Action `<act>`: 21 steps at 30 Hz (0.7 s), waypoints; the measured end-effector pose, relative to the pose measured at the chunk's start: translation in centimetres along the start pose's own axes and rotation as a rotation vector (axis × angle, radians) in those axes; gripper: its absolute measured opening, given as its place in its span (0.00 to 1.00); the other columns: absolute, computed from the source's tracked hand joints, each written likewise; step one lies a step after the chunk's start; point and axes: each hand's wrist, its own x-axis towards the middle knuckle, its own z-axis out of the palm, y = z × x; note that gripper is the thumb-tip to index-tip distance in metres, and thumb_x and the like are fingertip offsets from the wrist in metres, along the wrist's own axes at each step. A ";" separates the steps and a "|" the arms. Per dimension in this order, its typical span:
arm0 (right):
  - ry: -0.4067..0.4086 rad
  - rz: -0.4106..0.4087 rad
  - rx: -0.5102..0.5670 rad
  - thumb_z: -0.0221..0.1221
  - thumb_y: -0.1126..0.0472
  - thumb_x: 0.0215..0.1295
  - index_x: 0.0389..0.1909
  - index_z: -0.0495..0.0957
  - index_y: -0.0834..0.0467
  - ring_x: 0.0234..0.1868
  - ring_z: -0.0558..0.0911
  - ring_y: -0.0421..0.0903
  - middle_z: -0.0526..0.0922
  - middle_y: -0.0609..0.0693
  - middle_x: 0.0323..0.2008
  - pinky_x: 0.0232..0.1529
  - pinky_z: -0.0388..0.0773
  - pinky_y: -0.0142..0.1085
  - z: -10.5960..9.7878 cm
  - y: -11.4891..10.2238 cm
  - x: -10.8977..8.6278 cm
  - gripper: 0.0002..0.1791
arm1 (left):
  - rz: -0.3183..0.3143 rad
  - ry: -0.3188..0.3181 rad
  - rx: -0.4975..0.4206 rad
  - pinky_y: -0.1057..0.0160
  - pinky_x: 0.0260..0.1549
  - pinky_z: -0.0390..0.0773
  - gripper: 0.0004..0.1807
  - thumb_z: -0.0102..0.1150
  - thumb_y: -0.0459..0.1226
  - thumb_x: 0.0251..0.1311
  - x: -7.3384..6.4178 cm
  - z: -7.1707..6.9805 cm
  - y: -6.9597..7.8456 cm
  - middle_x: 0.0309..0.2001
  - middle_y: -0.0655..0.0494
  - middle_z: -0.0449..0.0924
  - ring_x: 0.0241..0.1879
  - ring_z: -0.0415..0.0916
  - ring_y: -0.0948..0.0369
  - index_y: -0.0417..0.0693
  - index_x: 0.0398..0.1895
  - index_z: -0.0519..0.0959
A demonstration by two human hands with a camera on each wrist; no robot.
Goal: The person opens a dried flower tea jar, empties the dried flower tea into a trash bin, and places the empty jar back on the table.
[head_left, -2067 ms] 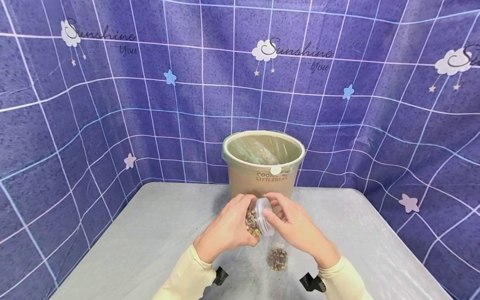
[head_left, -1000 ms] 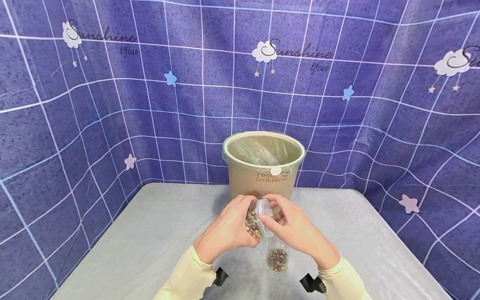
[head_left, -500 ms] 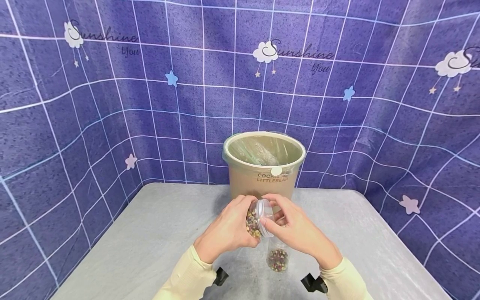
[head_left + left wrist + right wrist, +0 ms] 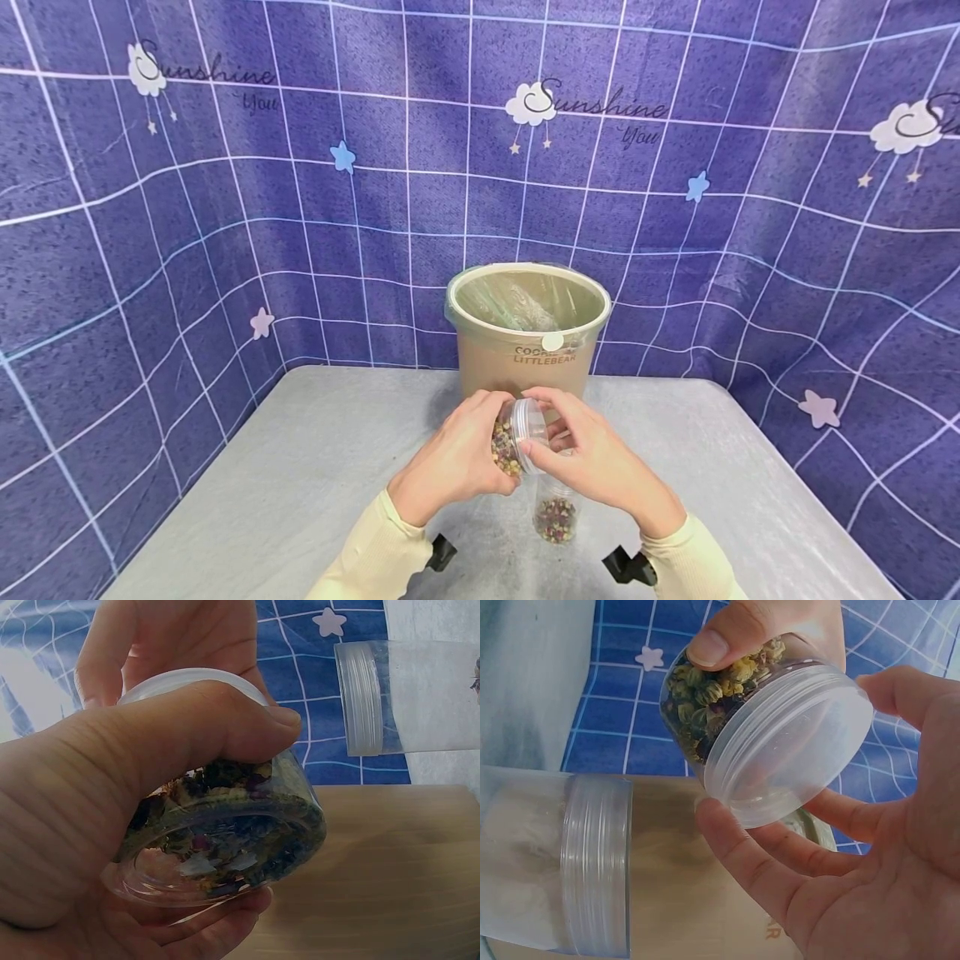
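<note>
My left hand (image 4: 456, 458) grips a clear plastic jar (image 4: 300, 791) of dried flowers, its thumb across the side. The jar is tilted, with its clear ridged screw lid (image 4: 802, 750) facing my right hand (image 4: 592, 454). In the right wrist view, the right hand's fingertips and thumb rest around the lid's rim, and a gap shows between palm and lid. Yellowish and dark buds (image 4: 705, 705) fill the held jar. Just below the hands, a second clear jar (image 4: 556, 518) stands upright on the table, dried buds in its lower part and its upper part partly hidden.
Behind the hands stands a beige bin (image 4: 487, 367) lined with a clear bag, on the grey table (image 4: 360, 433). A blue curtain (image 4: 420, 192) with a grid print surrounds the table at the back and sides.
The right thumb has shifted slightly down and left along the lid. The left hand, the held jar and the standing jar stay almost where they were.
</note>
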 end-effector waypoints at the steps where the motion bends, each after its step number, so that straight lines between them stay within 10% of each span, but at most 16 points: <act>1: -0.001 -0.001 0.001 0.67 0.47 0.67 0.71 0.68 0.50 0.44 0.85 0.42 0.77 0.47 0.61 0.47 0.85 0.38 0.0 0.0 0.0 0.35 | 0.000 -0.001 0.000 0.57 0.50 0.79 0.47 0.85 0.40 0.26 0.0 0.0 0.0 0.49 0.57 0.77 0.47 0.76 0.59 0.48 0.59 0.74; 21: -0.013 -0.059 0.028 0.70 0.48 0.65 0.72 0.68 0.50 0.48 0.85 0.46 0.76 0.46 0.62 0.46 0.86 0.40 -0.1 0.2 -0.2 0.37 | -0.019 -0.024 -0.011 0.55 0.52 0.79 0.48 0.85 0.41 0.27 0.0 0.0 0.0 0.52 0.56 0.78 0.50 0.76 0.57 0.48 0.61 0.74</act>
